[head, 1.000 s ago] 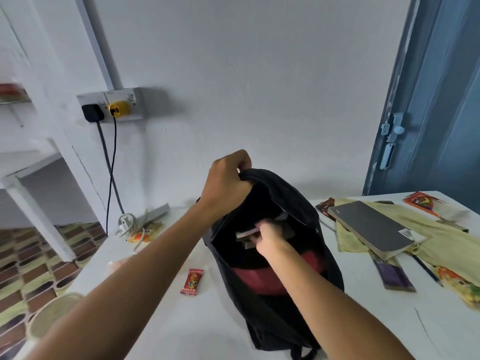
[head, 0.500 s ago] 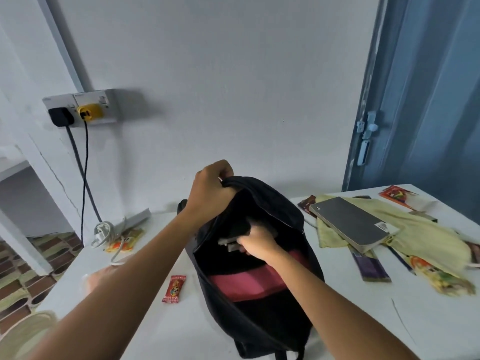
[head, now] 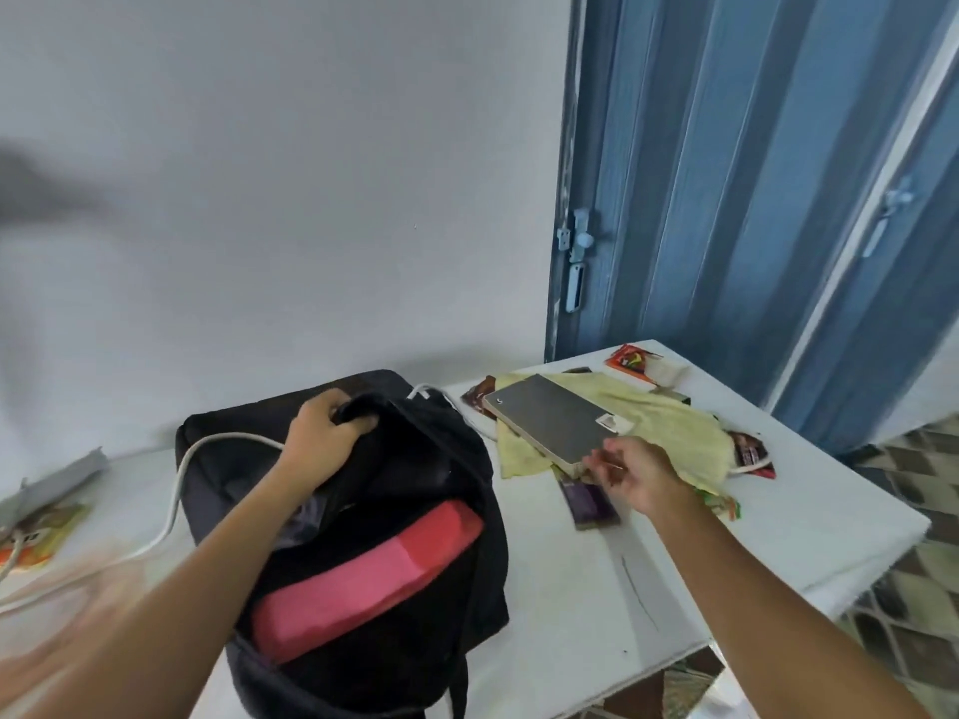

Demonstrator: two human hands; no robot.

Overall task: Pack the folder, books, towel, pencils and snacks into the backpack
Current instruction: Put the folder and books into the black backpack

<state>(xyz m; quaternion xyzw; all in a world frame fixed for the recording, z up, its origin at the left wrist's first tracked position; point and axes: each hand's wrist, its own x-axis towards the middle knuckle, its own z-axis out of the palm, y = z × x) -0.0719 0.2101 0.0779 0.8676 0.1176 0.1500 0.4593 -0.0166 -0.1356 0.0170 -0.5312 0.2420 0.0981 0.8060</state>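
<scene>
Backpack [head: 456, 490] rim gripped by left hand [head: 322, 433], right hand [head: 630, 472] open by book [head: 558, 422]

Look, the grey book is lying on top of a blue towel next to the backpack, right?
Not quite. The towel is yellow, not blue; the blue thing is the door behind the table. The head view shows the grey book lying on top of that yellow towel, next to the backpack, just as you said.
</scene>
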